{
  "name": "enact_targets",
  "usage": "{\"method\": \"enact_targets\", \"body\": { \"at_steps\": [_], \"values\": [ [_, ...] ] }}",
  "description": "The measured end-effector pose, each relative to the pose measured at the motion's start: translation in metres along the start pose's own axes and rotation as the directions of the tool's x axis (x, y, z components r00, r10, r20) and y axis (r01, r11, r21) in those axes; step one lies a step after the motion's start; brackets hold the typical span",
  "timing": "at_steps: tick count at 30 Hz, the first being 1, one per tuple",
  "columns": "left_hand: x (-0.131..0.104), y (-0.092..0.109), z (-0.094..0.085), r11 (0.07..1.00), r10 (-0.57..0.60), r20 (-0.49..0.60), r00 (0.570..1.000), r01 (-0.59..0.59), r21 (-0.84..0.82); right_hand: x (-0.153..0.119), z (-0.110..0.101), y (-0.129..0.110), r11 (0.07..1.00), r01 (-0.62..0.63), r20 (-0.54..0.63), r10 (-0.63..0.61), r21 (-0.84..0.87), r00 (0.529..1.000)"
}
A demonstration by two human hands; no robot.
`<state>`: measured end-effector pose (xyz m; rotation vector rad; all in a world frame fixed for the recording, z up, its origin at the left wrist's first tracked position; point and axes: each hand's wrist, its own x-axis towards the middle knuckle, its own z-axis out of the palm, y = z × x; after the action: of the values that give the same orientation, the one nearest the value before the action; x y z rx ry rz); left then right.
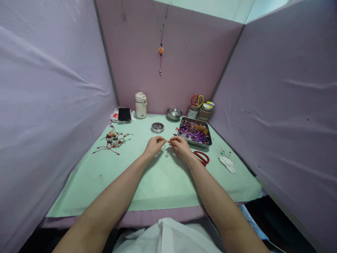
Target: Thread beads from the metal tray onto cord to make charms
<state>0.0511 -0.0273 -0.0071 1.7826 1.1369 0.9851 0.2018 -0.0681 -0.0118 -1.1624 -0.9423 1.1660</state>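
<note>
Both hands meet over the middle of the pale green table cover, fingertips a small gap apart. My left hand (pixel 155 146) is closed in a pinch on a thin cord (pixel 163 147), which loops down beside its fingers. My right hand (pixel 179 144) is pinched too, facing the left one; what it holds is too small to make out. Below the fingertips lies a small clear piece (pixel 166 155) on the cover. Red-handled scissors (pixel 202 157) lie by my right wrist, partly hidden by it. Behind that hand stands a metal tray (pixel 198 143) of purple and orange beads.
Beaded red cords (pixel 114 140) lie at left. Behind are a phone (pixel 124 114), white bottle (pixel 141 106), round bead dish (pixel 157 128), metal bowl (pixel 174 113) and jars (pixel 206 111). A white cloth (pixel 227 164) lies right. A beaded ornament (pixel 160 51) hangs at the back.
</note>
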Motion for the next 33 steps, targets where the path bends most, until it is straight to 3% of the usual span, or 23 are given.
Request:
{"method": "enact_targets", "body": {
  "at_steps": [3,6,10,13,16,28,33],
  "values": [
    [-0.001,0.000,0.001,1.000,0.006,-0.006,1.000,-0.006,0.021,0.001,-0.001,0.001,0.990,-0.127,0.081,0.122,0.066,0.989],
    [-0.001,0.000,0.001,0.999,0.015,0.014,1.000,-0.016,0.032,-0.001,-0.002,0.001,0.994,-0.110,0.103,0.111,-0.015,0.988],
    [-0.003,0.003,0.000,1.000,0.006,0.054,0.998,-0.006,0.006,-0.004,-0.002,0.000,0.941,0.154,0.074,-0.138,-0.301,0.988],
    [-0.005,0.008,-0.001,0.998,-0.032,0.084,0.996,0.036,-0.048,-0.004,-0.004,-0.002,0.803,0.359,0.118,-0.347,-0.476,0.931],
    [-0.006,0.012,-0.002,0.994,-0.056,0.107,0.993,0.065,-0.083,-0.004,-0.006,-0.002,0.701,0.454,0.161,-0.444,-0.550,0.881],
    [-0.006,0.009,-0.002,0.993,-0.040,0.165,0.986,0.058,-0.102,-0.005,-0.006,-0.002,0.631,0.483,0.230,-0.443,-0.607,0.867],
    [-0.006,0.008,0.000,0.995,-0.005,0.093,0.996,0.014,-0.097,-0.007,-0.002,-0.001,0.680,0.440,0.174,-0.425,-0.586,0.888]
  ]
}}
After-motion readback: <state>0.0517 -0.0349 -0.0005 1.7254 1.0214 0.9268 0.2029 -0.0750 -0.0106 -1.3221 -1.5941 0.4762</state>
